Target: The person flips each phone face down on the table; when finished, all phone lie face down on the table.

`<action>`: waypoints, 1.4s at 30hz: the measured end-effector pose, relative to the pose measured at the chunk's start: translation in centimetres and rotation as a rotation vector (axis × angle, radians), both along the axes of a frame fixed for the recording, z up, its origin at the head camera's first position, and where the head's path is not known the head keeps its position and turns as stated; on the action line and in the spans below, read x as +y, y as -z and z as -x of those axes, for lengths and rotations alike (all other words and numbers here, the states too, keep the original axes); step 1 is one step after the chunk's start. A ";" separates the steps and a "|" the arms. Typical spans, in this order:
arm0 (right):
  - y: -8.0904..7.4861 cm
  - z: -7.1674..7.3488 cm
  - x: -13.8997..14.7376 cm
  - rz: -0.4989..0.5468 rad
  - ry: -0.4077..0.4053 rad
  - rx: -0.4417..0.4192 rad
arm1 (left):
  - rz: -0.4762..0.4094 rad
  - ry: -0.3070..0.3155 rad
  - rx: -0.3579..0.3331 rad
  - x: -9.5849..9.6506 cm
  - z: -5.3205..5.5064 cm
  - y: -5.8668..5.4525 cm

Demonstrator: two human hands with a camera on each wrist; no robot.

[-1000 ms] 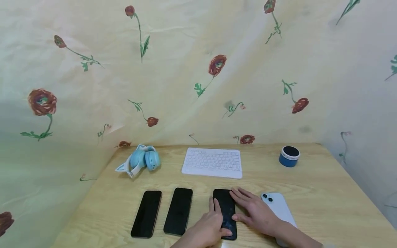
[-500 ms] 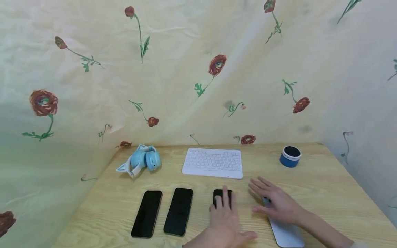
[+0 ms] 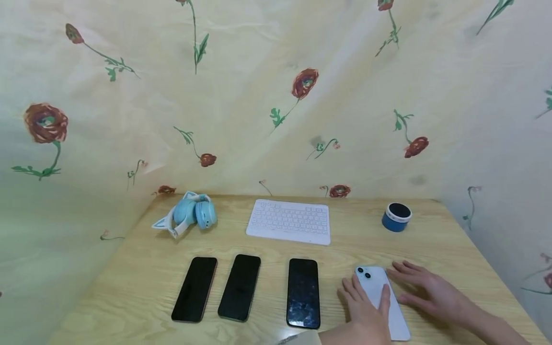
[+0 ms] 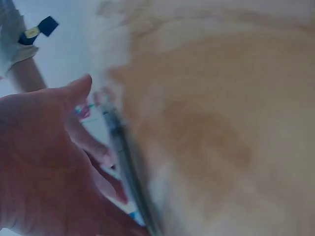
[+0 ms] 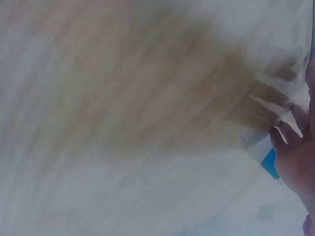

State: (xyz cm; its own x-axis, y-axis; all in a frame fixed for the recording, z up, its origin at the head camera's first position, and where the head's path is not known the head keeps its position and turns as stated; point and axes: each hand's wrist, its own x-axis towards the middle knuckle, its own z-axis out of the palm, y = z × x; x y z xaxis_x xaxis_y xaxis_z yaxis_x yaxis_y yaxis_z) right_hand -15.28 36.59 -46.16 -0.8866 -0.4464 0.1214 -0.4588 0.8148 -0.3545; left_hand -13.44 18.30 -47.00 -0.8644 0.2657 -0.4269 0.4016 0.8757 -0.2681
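Observation:
A white smartphone [image 3: 379,294] lies face down at the right front of the table, two camera lenses at its far end. My left hand [image 3: 366,314] lies over its left side, fingers extended by the left edge and thumb on the back. On the other side my right hand [image 3: 435,292] rests beside the phone, fingers loosely straight and fingertips close to the right edge; whether they touch it I cannot tell. In the left wrist view the phone [image 4: 130,169] appears edge-on beside my left hand [image 4: 49,162]. The right wrist view catches my right hand [image 5: 298,157] at its border.
Three black phones lie in a row: a left one [image 3: 195,289], a second [image 3: 239,287] and a third [image 3: 303,293] near the white phone. Behind them are blue cat-ear headphones [image 3: 187,214], a white keyboard [image 3: 289,221] and a blue round speaker [image 3: 396,217].
Both hands have left the third black phone and moved right to the white phone, the left hand to its left side, the right hand past its right edge. The head view has shifted slightly.

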 end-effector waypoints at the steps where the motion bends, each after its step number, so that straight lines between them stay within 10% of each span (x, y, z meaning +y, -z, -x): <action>1: 0.2 -0.1 0.0 -0.003 0.009 0.007 | 0.000 -0.019 -0.005 0.4 0.0 0.2; 12: 1.2 -0.3 0.3 -0.004 -0.006 0.147 | -0.086 -0.080 -0.050 1.5 -0.2 0.5; 22: 1.3 -0.5 0.6 0.089 0.018 0.005 | 0.081 0.113 -0.038 1.3 0.9 -1.0; 27: 1.6 -0.4 0.4 0.114 0.033 -0.012 | -0.021 0.189 -0.041 0.7 1.5 -1.6; 33: 1.8 -0.8 0.1 0.205 0.091 -0.134 | -0.147 0.163 -0.038 0.6 1.7 -1.5; 42: 2.4 -1.1 0.1 0.217 0.076 -0.085 | -0.218 0.155 -0.070 1.0 1.4 -1.5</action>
